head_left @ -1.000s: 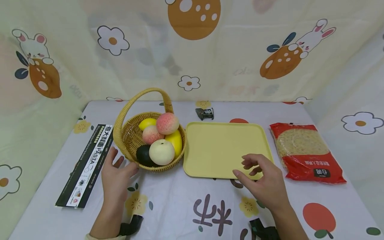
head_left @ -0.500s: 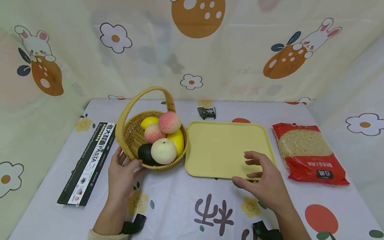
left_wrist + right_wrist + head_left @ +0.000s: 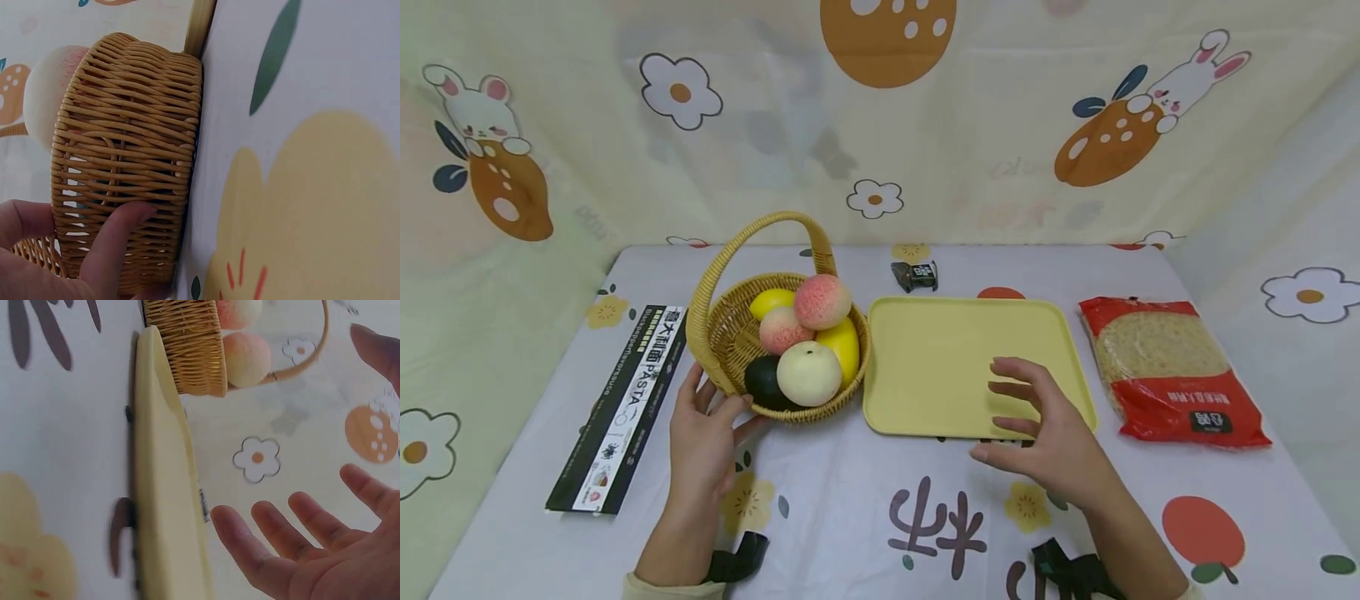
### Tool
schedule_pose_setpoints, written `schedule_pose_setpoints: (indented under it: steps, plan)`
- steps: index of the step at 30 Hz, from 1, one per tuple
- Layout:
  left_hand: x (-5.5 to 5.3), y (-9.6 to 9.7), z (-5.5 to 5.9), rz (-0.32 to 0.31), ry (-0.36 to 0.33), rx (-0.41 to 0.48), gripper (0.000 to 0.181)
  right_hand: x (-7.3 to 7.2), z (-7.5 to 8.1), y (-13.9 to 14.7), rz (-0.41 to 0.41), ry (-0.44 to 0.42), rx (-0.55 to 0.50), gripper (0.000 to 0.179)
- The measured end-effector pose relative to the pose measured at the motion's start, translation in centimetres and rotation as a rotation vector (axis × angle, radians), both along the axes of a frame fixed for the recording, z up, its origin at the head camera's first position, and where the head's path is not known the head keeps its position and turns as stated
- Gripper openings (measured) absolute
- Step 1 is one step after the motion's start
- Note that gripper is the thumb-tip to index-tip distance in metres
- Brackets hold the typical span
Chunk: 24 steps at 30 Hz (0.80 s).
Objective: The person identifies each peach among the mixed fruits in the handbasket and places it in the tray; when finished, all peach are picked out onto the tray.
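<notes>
In the head view, a wicker basket stands left of the middle. It holds two pink peaches, yellow lemon-like fruits, a pale round fruit and a dark oval one. My left hand holds the basket's near left side. The left wrist view shows a digit pressed on the woven wall and another at the rim. My right hand hovers over the front of a yellow tray, its fingers spread and loosely bent, holding nothing.
A black-and-white pasta box lies left of the basket. To the tray's right rests a red bag of pasta. A small black packet lies behind the tray. A printed curtain hangs at the back.
My left hand has moved right and taken hold of the basket's side. The right hand has risen slightly, its fingers spread wider. The basket and tray appear to stay in place.
</notes>
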<state>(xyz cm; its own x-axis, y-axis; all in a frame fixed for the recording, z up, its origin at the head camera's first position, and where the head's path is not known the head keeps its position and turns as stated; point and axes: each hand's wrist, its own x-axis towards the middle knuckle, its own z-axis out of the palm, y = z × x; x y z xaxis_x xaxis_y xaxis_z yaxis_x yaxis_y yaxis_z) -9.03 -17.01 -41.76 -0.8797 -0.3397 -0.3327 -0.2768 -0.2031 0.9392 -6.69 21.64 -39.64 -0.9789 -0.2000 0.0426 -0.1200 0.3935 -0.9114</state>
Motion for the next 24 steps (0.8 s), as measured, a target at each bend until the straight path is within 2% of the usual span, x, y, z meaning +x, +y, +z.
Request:
schedule_pose_setpoints:
  steps: [4,10,18,24]
  plan:
    - [0.0,0.1,0.2,-0.001,0.008,0.001,0.090,-0.8,1.5,-0.4,0.037,0.025,-0.019,0.094]
    - [0.1,0.1,0.1,0.000,-0.001,0.000,0.090,-2.2,3.2,-2.0,0.114,-0.001,-0.029,0.090]
    - [-0.1,0.0,0.1,-0.009,-0.010,0.002,0.092,-5.1,4.1,-5.5,0.232,-0.050,0.026,0.098]
    - [0.1,-0.2,0.0,-0.016,-0.025,0.002,0.092,-6.5,4.4,-8.7,0.324,-0.058,0.086,0.099]
